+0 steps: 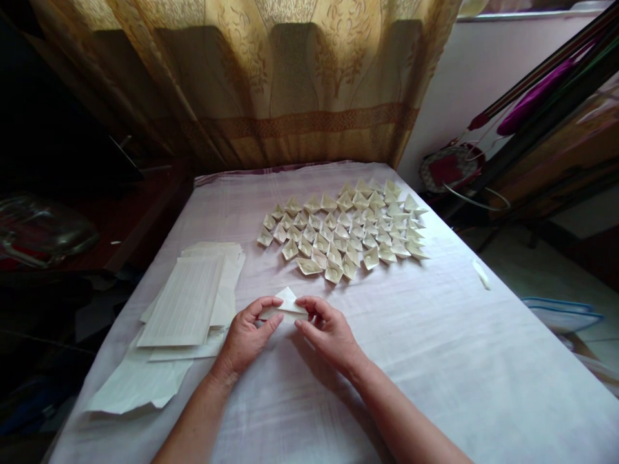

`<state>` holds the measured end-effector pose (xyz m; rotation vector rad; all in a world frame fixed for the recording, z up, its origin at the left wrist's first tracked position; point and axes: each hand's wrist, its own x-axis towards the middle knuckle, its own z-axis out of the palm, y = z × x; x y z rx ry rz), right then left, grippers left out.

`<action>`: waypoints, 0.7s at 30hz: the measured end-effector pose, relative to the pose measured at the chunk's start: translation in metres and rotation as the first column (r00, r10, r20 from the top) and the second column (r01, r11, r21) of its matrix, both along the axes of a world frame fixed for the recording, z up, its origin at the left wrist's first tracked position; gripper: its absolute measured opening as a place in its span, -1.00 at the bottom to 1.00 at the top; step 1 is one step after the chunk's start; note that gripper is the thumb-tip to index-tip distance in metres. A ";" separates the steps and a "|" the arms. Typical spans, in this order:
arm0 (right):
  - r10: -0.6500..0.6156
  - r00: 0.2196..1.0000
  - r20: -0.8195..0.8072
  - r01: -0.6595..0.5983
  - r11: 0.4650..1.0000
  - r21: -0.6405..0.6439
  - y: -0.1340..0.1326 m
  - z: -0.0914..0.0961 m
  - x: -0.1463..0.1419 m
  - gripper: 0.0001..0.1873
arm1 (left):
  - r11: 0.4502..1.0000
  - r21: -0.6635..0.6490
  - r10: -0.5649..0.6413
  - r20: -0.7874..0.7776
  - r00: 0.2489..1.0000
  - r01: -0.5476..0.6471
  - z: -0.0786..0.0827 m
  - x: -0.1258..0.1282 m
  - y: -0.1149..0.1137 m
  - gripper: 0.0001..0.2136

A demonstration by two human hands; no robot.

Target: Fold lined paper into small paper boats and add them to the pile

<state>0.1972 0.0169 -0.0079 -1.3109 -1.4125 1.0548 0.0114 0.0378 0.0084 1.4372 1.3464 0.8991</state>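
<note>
A: What are the hands holding, and where is it?

B: A small piece of folded paper (289,300), at the centre of the dial, near side of the table. It has a pointed triangular peak facing 12 o'clock and a straight, flat band below. I can't tell whether it touches the cloth

A: And the grip?

B: Narrow on both sides. The left hand (254,332) pinches the paper's 9 o'clock end between thumb and fingers; the right hand (329,332) has the 3 o'clock end the same way

A: What lies around it?

B: At 1 o'clock, a crowd of paper boats (333,272), cream-coloured, sharp-cornered and crisply creased, packed closely together. At 9 o'clock, a loose paper stack (184,303), its flat top sheet faintly ruled, the edges uneven. At 8 o'clock, a wavy-edged sheet (140,380) pokes out from under it

A: The surfaces?

B: Pale, softly wrinkled tablecloth (435,374) beneath everything, and at 12 o'clock a golden patterned curtain (290,77) hanging in heavy folds
</note>
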 end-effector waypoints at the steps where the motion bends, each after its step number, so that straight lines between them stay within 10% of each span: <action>1: 0.000 1.000 -0.011 -0.001 1.000 -0.010 0.000 0.000 0.000 -0.70 | 1.000 0.002 0.012 -0.008 1.000 -0.012 -0.001 0.000 0.000 -0.71; 15: -0.091 0.989 0.120 0.051 0.953 0.298 -0.001 0.004 0.004 -0.83 | 0.997 -0.047 0.054 -0.007 0.999 -0.054 0.005 0.000 -0.003 -0.60; 21: -0.077 0.997 0.017 0.073 0.983 0.171 0.000 0.005 0.004 -0.83 | 0.997 0.071 0.047 -0.116 0.992 -0.039 0.004 -0.005 -0.002 -0.63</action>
